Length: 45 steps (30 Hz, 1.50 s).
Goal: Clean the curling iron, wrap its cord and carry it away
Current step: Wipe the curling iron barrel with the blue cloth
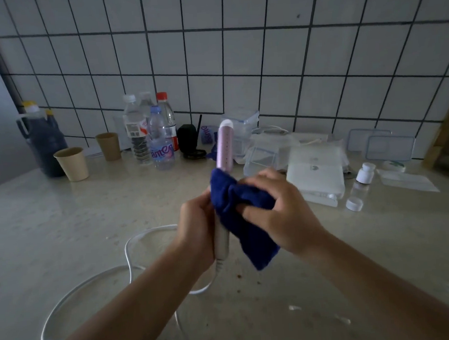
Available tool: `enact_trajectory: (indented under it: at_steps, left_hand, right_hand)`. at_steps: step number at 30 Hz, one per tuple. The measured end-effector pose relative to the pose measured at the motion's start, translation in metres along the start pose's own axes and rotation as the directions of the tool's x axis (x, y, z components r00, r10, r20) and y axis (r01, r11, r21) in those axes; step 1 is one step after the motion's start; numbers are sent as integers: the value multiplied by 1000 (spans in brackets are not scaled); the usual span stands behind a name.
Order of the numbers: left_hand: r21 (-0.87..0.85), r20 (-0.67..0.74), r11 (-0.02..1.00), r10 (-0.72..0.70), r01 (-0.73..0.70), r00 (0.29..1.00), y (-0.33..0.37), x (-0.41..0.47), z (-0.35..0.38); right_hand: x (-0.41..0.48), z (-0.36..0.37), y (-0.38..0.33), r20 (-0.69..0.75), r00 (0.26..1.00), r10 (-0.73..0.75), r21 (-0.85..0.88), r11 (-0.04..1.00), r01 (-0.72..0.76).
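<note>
You are holding the curling iron (225, 146) upright over the middle of the counter (62, 221). Your left hand (196, 225) is gripping its pale handle, with the fingers curled round it. Your right hand (279, 211) is holding a blue cloth (252, 242) and is pressing it round the iron, just above the left hand, at the low end of the pink barrel. The barrel with its white tip is sticking up out of the cloth and is leaning a little to the far side. One loose end of the cloth is hanging down on the right of the handle.

The white cord (93, 282) is coming out of the near end of the handle and is lying in loose loops on the counter, at the near left.

Along the tiled wall (237, 62), on the far left, a dark jug (46, 139), two paper cups (71, 163) and several plastic bottles (160, 142) are standing. On the far right, clear boxes (241, 121), a flat white box (316, 174) and a small white bottle (364, 173) are sitting close together.
</note>
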State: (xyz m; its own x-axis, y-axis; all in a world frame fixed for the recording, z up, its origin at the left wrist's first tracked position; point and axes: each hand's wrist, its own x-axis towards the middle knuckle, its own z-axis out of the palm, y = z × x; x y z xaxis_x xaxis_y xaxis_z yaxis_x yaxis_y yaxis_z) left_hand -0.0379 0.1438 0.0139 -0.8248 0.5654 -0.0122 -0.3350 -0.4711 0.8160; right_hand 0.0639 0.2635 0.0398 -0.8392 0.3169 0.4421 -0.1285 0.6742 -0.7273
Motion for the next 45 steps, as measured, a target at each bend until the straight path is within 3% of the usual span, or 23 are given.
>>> enact_trajectory:
  at_steps: [2, 5, 8, 10, 12, 14, 17, 21, 23, 25, 29, 32, 36, 39, 43, 45]
  left_hand:
    - [-30, -99, 981, 187, -191, 977, 6, 8, -9]
    - [92, -19, 996, 21, -19, 1000, 13, 7, -18]
    - [225, -42, 953, 217, -203, 975, 12, 11, -9]
    - [243, -26, 968, 75, -67, 997, 6, 3, -1]
    - [254, 20, 967, -41, 35, 999, 1, -4, 0]
    - [283, -15, 959, 29, -24, 999, 1, -8, -1]
    - [191, -97, 978, 98, -78, 990, 10, -7, 7]
    - [68, -154, 998, -5, 15, 988, 17, -2, 5]
    - [57, -148, 998, -7, 16, 989, 16, -4, 5]
    - [56, -121, 995, 83, -76, 989, 14, -7, 7]
    - [217, 15, 963, 161, -160, 987, 5, -12, 7]
    - [243, -1, 954, 184, -179, 983, 2, -13, 7]
    - [175, -165, 976, 155, -126, 974, 3, -2, 0]
    - [275, -151, 951, 186, -140, 971, 1, 1, -5]
    - [225, -70, 950, 238, -217, 969, 8, -7, 4]
    - [306, 22, 917, 261, -255, 965, 8, -11, 5]
  right_hand:
    - [-7, 10, -6, 200, 980, -5, 2, 1000, 5]
    - [-14, 22, -10, 296, 954, -49, -58, 996, 69]
    - [-8, 15, -9, 62, 995, -73, -42, 996, 76]
    - [0, 1, -6, -135, 989, -58, -34, 998, 54]
    - [6, -11, -4, -218, 975, -51, -29, 999, 46]
    - [7, -12, -3, -197, 979, -49, -13, 999, 48]
    - [-1, 2, -5, -69, 996, -61, -18, 998, 60]
    - [-11, 18, -5, 106, 989, -102, -18, 994, 104]
    - [-10, 16, -5, 57, 992, -117, -19, 993, 118]
    - [-6, 9, -5, -50, 993, -110, -11, 994, 110]
    - [4, -7, -4, -178, 979, -96, 26, 994, 102]
    - [1, -3, -2, -156, 984, -80, 27, 996, 85]
    - [-10, 17, 1, -10, 995, -98, -7, 995, 98]
    - [-14, 26, 1, 63, 989, -132, -49, 990, 136]
    - [-4, 8, 0, -124, 984, -128, -34, 992, 125]
    - [2, -4, -1, -200, 974, -103, 12, 994, 108]
